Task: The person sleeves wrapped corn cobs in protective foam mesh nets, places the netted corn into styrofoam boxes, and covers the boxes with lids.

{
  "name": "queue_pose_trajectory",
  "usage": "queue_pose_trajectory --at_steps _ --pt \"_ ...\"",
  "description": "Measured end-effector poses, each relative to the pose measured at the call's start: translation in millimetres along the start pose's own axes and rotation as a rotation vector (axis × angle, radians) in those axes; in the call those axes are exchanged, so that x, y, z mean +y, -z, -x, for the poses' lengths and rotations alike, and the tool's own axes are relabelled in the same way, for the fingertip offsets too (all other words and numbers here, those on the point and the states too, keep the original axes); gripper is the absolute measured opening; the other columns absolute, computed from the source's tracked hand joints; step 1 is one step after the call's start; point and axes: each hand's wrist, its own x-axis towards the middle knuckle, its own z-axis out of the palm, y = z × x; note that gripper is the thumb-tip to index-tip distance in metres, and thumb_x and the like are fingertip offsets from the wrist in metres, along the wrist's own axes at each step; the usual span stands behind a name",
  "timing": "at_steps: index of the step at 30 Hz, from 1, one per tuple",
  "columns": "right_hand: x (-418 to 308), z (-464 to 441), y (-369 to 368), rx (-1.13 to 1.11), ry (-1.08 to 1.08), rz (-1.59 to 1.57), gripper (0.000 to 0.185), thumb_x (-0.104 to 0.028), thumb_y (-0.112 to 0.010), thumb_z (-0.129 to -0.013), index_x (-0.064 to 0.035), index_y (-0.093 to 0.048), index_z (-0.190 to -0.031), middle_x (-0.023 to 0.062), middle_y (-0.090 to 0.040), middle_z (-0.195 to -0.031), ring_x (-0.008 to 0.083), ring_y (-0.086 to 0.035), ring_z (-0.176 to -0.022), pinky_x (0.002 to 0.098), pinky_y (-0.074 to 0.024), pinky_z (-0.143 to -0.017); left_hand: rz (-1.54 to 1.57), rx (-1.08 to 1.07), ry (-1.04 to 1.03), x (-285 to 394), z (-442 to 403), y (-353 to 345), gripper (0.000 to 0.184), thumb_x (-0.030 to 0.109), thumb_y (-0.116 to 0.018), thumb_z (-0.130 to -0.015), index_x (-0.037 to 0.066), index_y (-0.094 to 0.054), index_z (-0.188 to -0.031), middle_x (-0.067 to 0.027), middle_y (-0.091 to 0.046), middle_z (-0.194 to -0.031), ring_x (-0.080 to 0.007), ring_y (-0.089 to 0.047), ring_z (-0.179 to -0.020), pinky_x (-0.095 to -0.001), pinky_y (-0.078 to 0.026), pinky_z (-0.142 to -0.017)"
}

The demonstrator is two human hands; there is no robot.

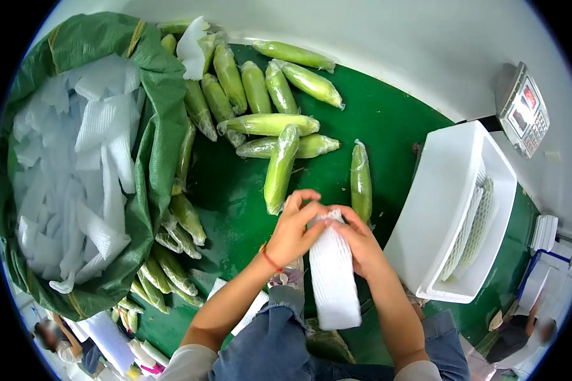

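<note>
A white ribbed foam sleeve (335,279) hangs lengthwise in front of me, its upper end pinched between both hands. My left hand (296,223) is closed on the top left of the sleeve, thumb and fingers at its upper edge. My right hand (361,244) grips the top right side with curled fingers. Whether anything is inside the sleeve, I cannot tell. Just above my hands, a film-wrapped corn cob (282,170) lies on the green table (235,209). Another wrapped cob (361,184) lies upright in view, close above my right hand.
Several more wrapped cobs (255,87) are scattered at the back and left. A green woven sack (156,127) full of white foam sleeves (108,127) stands at left. At right are a white bin (419,209) holding netted items and a scale display (525,108). Other people (520,336) are at the lower edges.
</note>
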Motion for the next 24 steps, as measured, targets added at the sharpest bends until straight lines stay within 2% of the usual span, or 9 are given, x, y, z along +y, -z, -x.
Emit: queue_pose_trajectory --at_steps 4,5,6,9,13,17,19,22,24 --pt "41 -22 25 0.149 -0.018 0.139 0.032 -0.029 -0.056 -0.094 -0.0096 -0.052 -0.118 0.0013 -0.057 -0.106 0.0104 -0.055 -0.097 0.0293 -0.0474 -0.082 -0.094 -0.079 -0.176 -43 -14 -16 0.011 0.008 -0.066 -0.081 0.003 -0.056 -0.081 -0.011 -0.059 -0.086 -0.0304 -0.058 -0.08 -0.0315 -0.046 -0.074" --pt "52 -32 49 0.191 -0.102 0.41 0.026 -0.029 -0.055 -0.095 -0.0082 -0.054 -0.111 0.0012 -0.056 -0.105 0.0089 -0.054 -0.093 0.0285 -0.0465 -0.08 0.011 -0.103 0.039 -40 -11 -18 0.012 0.011 -0.065 -0.085 0.004 -0.056 -0.088 -0.0057 -0.06 -0.08 -0.0226 -0.06 -0.081 -0.0317 -0.046 -0.069" --pt "48 -42 52 0.058 0.229 0.621 0.021 -0.026 -0.053 -0.095 -0.0074 -0.056 -0.105 0.0017 -0.058 -0.101 0.0089 -0.055 -0.09 0.028 -0.0459 -0.078 0.226 -0.116 0.192 -43 -8 -20 0.012 0.012 -0.064 -0.086 0.005 -0.054 -0.088 -0.0031 -0.059 -0.08 -0.0186 -0.059 -0.078 -0.0314 -0.046 -0.065" --pt "36 -41 41 0.232 0.308 -0.447 0.018 -0.022 -0.051 -0.095 -0.0057 -0.059 -0.095 0.003 -0.06 -0.084 0.0149 -0.059 -0.078 0.0298 -0.0488 -0.07 1.033 -0.375 0.654 -60 4 -31 0.013 0.012 -0.061 -0.09 0.008 -0.052 -0.099 0.0042 -0.055 -0.084 -0.0046 -0.053 -0.077 -0.0263 -0.044 -0.063" --pt "4 -49 42 -0.186 -0.043 -0.349 0.028 -0.029 -0.061 -0.088 -0.0046 -0.059 -0.101 0.0092 -0.063 -0.09 0.0208 -0.061 -0.083 0.0372 -0.0506 -0.075 1.284 -0.278 0.803 -47 -2 -31 0.021 0.0 -0.058 -0.085 0.008 -0.055 -0.103 0.0004 -0.057 -0.091 -0.008 -0.054 -0.081 -0.0235 -0.044 -0.073" --pt "26 -105 81 0.49 0.53 1.129 0.043 -0.021 -0.068 -0.078 -0.0047 -0.055 -0.115 0.0146 -0.06 -0.107 0.0322 -0.062 -0.096 0.0417 -0.0506 -0.08 0.835 0.3 0.611 -80 -30 -48 0.015 -0.004 -0.051 -0.084 0.01 -0.049 -0.089 0.0029 -0.048 -0.074 -0.0067 -0.045 -0.064 -0.0232 -0.04 -0.058" --pt "-30 -95 38 0.719 0.465 1.21 0.053 -0.019 -0.068 -0.077 -0.0072 -0.049 -0.125 0.0168 -0.056 -0.118 0.0371 -0.059 -0.102 0.0441 -0.0486 -0.086 0.436 0.384 0.505 -109 -35 -63 0.012 -0.002 -0.049 -0.087 0.009 -0.045 -0.088 0.0009 -0.046 -0.071 -0.0067 -0.044 -0.062 -0.0239 -0.039 -0.055" --pt "-22 -172 55 0.711 0.805 1.17 0.052 -0.023 -0.063 -0.081 -0.0132 -0.048 -0.13 0.0184 -0.051 -0.124 0.0391 -0.056 -0.105 0.0445 -0.0464 -0.09 -0.026 0.423 0.275 -111 -43 -67 0.042 0.005 -0.042 -0.093 0.008 -0.042 -0.136 -0.0067 -0.057 -0.083 -0.0142 -0.052 -0.066 -0.0299 -0.046 -0.062" --pt "-19 -195 50 0.487 0.509 1.156 0.043 -0.023 -0.056 -0.086 -0.0121 -0.051 -0.128 0.0163 -0.055 -0.116 0.037 -0.056 -0.105 0.0424 -0.0452 -0.09 -0.053 0.325 0.32 -121 -43 -54 0.052 0.008 -0.044 -0.094 0.012 -0.031 -0.144 -0.0093 -0.059 -0.099 -0.0155 -0.056 -0.081 -0.029 -0.046 -0.076"
